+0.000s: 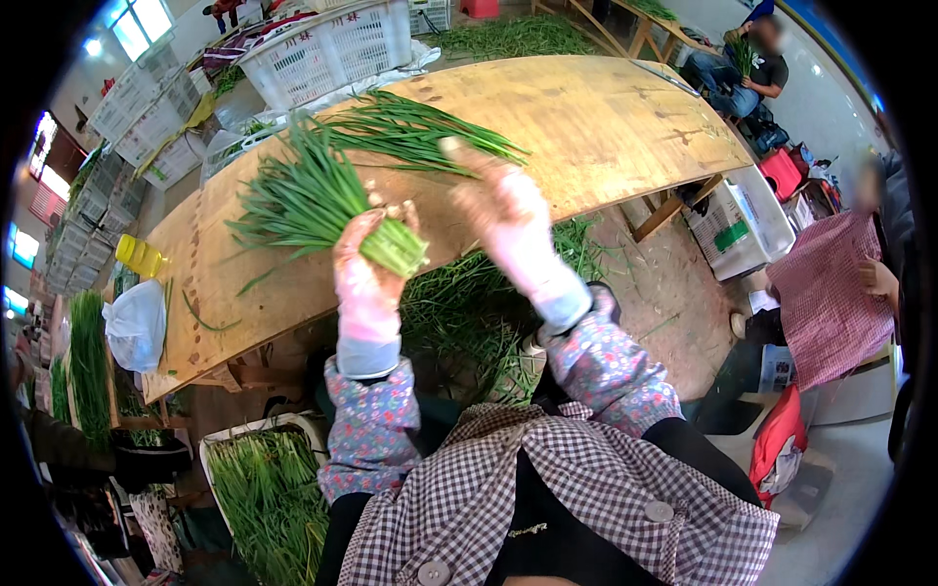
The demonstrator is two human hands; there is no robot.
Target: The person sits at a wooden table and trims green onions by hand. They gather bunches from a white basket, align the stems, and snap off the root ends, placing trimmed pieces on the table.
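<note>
My left hand (375,253) grips a thick bunch of garlic chives (322,198) just above the tabletop. Its pale, even stem ends point towards me, and the green leaves fan out to the far left. To the right, my right hand (502,194) is raised and blurred, apart from the bunch, with thumb and fingers spread and nothing visible between them. Behind it, a loose pile of chives (418,135) lies on the wooden table (586,110), its near end partly covered by that hand. A few stray leaves (209,315) rest at the table's left.
A yellow-lidded jar (139,255) and a white plastic bag (137,326) sit at the left edge. Below stands a crate of chives (271,498); trimmings (469,322) litter the floor. White crates (330,55) stand behind the table. At right, a person holds checked cloth (832,300).
</note>
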